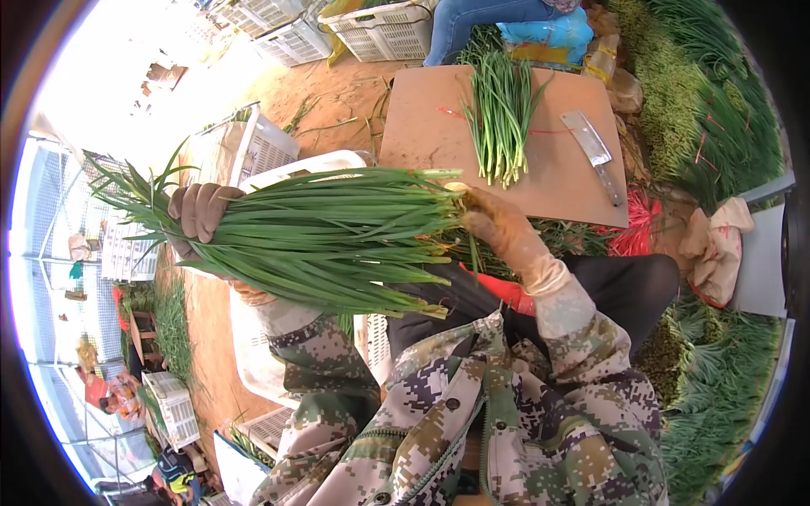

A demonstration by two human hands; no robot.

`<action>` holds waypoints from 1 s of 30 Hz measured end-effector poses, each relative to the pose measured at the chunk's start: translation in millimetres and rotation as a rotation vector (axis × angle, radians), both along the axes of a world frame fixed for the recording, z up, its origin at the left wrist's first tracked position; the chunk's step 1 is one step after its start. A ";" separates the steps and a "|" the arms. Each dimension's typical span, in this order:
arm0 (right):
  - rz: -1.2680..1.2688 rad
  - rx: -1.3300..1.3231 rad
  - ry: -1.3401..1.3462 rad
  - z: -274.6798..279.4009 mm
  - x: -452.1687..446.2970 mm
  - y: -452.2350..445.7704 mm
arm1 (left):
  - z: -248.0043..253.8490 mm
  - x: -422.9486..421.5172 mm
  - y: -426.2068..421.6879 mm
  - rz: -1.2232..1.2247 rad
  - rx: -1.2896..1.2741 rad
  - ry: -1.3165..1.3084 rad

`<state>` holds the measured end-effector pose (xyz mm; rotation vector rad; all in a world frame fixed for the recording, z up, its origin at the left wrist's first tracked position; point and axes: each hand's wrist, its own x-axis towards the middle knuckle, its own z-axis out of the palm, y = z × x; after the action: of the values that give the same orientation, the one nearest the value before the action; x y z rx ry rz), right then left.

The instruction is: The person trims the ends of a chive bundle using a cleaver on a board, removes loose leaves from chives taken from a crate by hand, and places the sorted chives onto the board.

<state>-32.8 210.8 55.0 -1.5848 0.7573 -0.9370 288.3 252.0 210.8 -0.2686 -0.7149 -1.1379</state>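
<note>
A large bunch of long green leafy stalks (pixel 337 228) lies sideways across my front, above my lap. My left hand (pixel 202 215), in a brownish glove, is wrapped round its leafy end. At the cut, pale end, the fingers of my right hand (pixel 498 221), also gloved, close on the stalk ends. On the brown board (pixel 422 126) ahead lies a smaller bunch of green stalks (pixel 498 118), its pale ends toward me. A cleaver (pixel 588 139) rests on the board to the right of that bunch, handle toward me.
White plastic crates (pixel 380 34) stand beyond the board and at the left. Heaps of green stalks (pixel 717 388) line the right side. Red string (pixel 633 223) lies by the board's near right corner. Another person's jeans-clad leg (pixel 472 25) is behind the board.
</note>
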 end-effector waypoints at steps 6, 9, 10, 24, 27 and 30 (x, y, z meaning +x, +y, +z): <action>0.126 0.875 -0.660 11.6 33.4 4.6 | 2.7 -13.2 4.1 0.041 0.006 0.027; 0.161 0.888 -0.712 16.6 32.7 12.4 | 1.4 -16.0 3.1 0.053 -0.021 0.027; 0.141 0.931 -0.726 11.0 33.4 14.1 | 0.8 -16.7 3.5 0.053 -0.018 0.025; -0.510 -0.343 0.452 -76.9 6.5 3.8 | -10.1 -12.9 6.0 0.031 0.057 0.014; -0.111 -0.127 1.149 -149.9 -37.6 5.4 | -14.3 -9.4 3.9 0.022 0.011 0.030; 0.107 0.145 1.423 -166.1 -67.7 21.5 | -11.1 -5.8 4.2 0.010 -0.053 0.029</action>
<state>-100.4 232.3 -111.1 -1.9994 1.5899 0.5013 282.5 256.2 199.7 -0.3257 -0.7206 -1.1043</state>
